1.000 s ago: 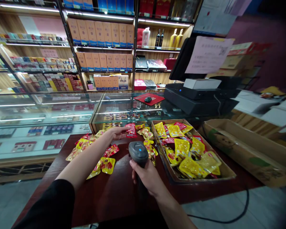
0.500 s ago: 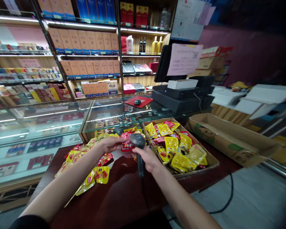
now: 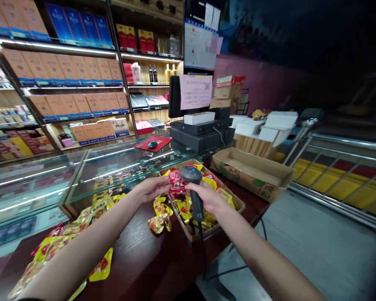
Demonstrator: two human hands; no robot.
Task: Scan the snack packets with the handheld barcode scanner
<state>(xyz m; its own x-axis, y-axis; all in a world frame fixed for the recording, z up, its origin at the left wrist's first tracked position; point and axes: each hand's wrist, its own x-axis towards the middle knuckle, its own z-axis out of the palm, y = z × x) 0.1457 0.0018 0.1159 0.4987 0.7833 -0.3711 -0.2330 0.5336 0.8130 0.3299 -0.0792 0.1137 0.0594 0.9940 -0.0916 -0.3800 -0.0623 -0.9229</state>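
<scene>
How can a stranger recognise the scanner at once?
On the dark red table, find the carton filled with mostly yellow packets. In the view, the right hand overlaps this carton and grips the scanner. Unlike the shiny packets, it is dark grey, with a rounded head on a long handle.

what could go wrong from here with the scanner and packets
The red packet might slip from the left hand. The cord of the barcode scanner crosses the cardboard box's near edge in view and could snag. The left forearm could brush the loose packets beside it.
</scene>
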